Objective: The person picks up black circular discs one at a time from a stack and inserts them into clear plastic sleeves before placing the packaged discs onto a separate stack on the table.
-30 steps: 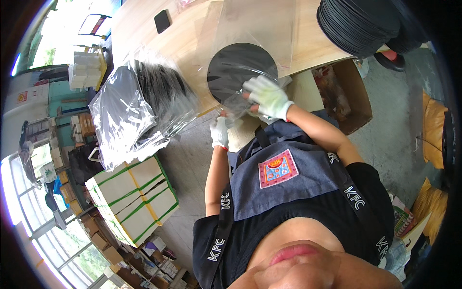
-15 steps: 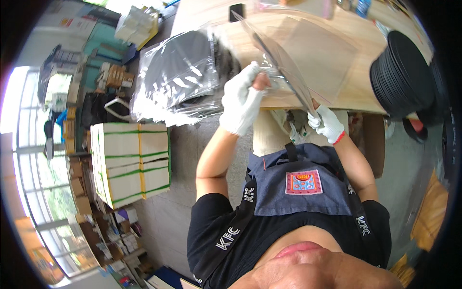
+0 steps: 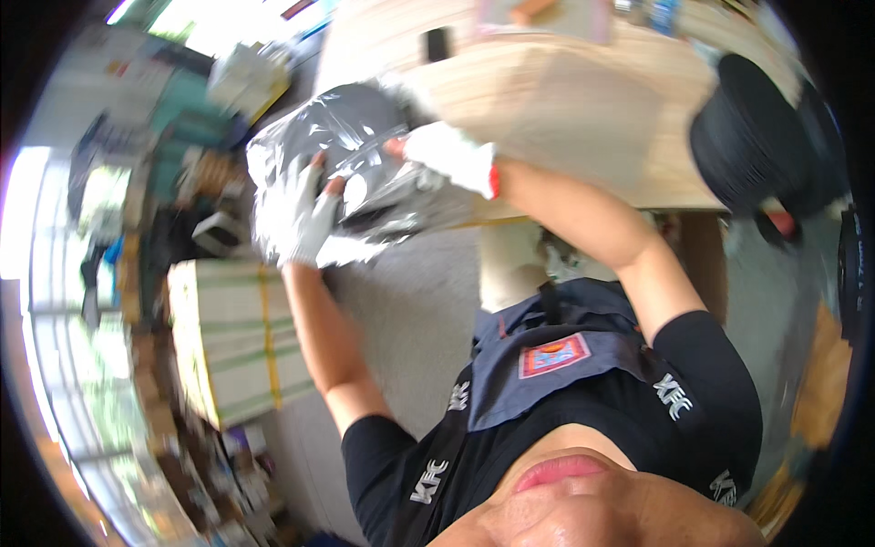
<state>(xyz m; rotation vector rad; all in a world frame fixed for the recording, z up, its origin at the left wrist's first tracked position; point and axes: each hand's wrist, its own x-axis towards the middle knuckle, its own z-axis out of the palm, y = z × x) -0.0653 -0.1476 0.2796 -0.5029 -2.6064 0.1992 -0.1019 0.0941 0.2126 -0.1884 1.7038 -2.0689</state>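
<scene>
A pile of flat black round pieces in clear plastic bags (image 3: pixel 360 118) lies at the table's left front corner, its crinkled edges hanging over. My left hand (image 3: pixel 305 214), in a white glove with bare fingertips, rests on the pile's left part with fingers spread. From the right, my right hand (image 3: pixel 447 159), gloved alike with a red cuff, reaches over the pile's right side. One bare fingertip of it touches the plastic; the other fingers are blurred, so their grip does not show.
On the wooden table (image 3: pixel 474 96) lie a clear plastic sheet (image 3: pixel 592 118) and a dark phone (image 3: pixel 437 44). A tall stack of black discs (image 3: pixel 747 137) stands at the right. Below left is a strapped white box (image 3: pixel 228 337). Shelves with cartons line the left side.
Both hands have moved left onto the pile. The bagged black disc held up between them is no longer in the air; it seems to lie on the pile.
</scene>
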